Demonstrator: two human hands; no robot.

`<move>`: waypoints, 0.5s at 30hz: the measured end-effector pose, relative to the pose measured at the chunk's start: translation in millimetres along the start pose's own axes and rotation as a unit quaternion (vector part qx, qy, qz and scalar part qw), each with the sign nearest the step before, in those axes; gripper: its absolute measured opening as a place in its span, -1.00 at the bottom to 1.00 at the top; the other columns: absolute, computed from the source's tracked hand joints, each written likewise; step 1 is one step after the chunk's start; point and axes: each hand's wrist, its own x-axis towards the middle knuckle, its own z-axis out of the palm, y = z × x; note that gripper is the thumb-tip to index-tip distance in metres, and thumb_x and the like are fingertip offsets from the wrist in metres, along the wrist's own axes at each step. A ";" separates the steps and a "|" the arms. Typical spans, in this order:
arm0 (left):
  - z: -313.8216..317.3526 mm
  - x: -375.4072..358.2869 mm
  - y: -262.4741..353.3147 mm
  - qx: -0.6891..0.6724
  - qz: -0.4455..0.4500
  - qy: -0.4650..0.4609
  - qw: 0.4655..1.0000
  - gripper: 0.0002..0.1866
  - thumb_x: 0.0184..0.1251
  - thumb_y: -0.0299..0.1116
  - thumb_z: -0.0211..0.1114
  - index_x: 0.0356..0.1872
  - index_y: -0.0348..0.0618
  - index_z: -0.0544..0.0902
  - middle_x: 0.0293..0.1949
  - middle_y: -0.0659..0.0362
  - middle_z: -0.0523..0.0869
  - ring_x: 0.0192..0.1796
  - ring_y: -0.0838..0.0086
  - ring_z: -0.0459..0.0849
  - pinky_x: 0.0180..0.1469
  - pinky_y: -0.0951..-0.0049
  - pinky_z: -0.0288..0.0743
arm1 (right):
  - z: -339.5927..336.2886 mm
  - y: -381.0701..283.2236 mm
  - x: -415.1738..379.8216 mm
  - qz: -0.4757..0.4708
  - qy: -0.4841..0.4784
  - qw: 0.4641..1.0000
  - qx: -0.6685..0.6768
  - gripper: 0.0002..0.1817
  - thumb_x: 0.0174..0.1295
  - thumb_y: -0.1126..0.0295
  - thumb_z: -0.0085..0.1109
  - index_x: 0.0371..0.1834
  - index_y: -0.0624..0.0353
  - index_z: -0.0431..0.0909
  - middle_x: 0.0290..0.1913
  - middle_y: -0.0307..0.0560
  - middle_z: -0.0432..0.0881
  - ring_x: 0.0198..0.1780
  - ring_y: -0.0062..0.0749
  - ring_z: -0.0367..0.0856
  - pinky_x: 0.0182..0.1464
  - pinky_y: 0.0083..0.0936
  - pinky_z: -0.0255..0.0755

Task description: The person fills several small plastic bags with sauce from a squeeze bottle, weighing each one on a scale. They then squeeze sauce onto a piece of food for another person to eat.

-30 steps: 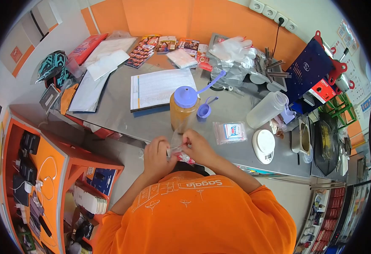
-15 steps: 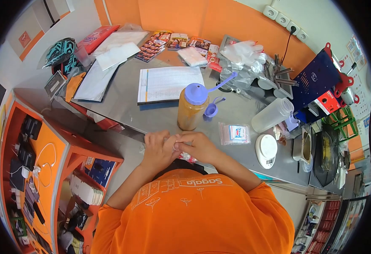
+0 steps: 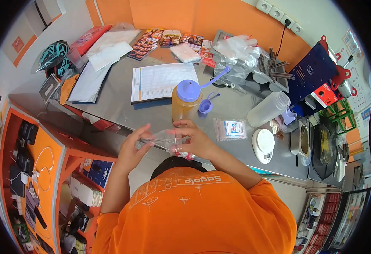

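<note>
Between my hands, in front of the table's near edge, a small clear plastic bag (image 3: 163, 140) is stretched out. My left hand (image 3: 135, 146) pinches its left end between thumb and fingers. My right hand (image 3: 192, 139) grips the other end, close to the base of a squeeze bottle (image 3: 187, 101) with brown-yellow contents and a purple lid. This bottle stands upright, its spout cap hanging open on a strap. A separate purple cap (image 3: 205, 106) lies beside it. Right of my right hand is a pack of small clear bags (image 3: 230, 129).
A clipboard with a printed sheet (image 3: 160, 82) lies behind the bottle. To the right are a leaning translucent empty bottle (image 3: 269, 109), a white scale (image 3: 263, 143) and a metal container (image 3: 300, 142). An orange shelf unit (image 3: 45, 158) stands at left.
My hands were close together with fingers touching; now they are apart, with the clear bag visible spread between them. The view has shifted slightly.
</note>
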 end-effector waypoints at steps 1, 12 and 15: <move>-1.2 0.1 -2.3 0.000 0.002 0.000 1.000 -0.40 0.07 -0.62 0.31 0.21 -0.18 0.38 -0.12 0.15 0.66 0.03 0.52 0.53 0.01 0.50 0.39 | -0.9 -0.9 0.6 -0.001 0.001 1.000 -0.001 -0.45 -0.09 0.31 0.42 0.08 -0.12 0.56 0.23 -0.13 0.19 0.06 -0.41 0.40 -0.10 -0.59 0.42; 15.4 0.8 30.0 0.397 0.220 0.151 0.878 -0.31 -0.08 -0.23 0.45 0.17 0.01 0.40 -0.16 0.22 0.63 0.00 0.39 0.56 0.22 0.06 0.14 | 9.5 12.3 1.6 -0.003 0.065 0.997 -0.035 -0.57 0.07 0.22 0.31 0.02 0.11 0.55 0.17 0.03 0.24 -0.15 -0.36 0.47 -0.04 -0.46 0.42; 43.3 7.2 20.2 0.437 0.218 0.101 0.867 -0.31 -0.12 -0.19 0.47 0.11 -0.04 0.41 -0.11 0.19 0.59 -0.01 0.33 0.55 0.24 0.01 0.12 | 21.6 8.2 3.9 -0.021 0.025 0.999 0.012 -0.62 0.14 0.28 0.23 0.01 0.19 0.52 0.12 0.03 0.30 -0.12 -0.33 0.45 0.00 -0.44 0.39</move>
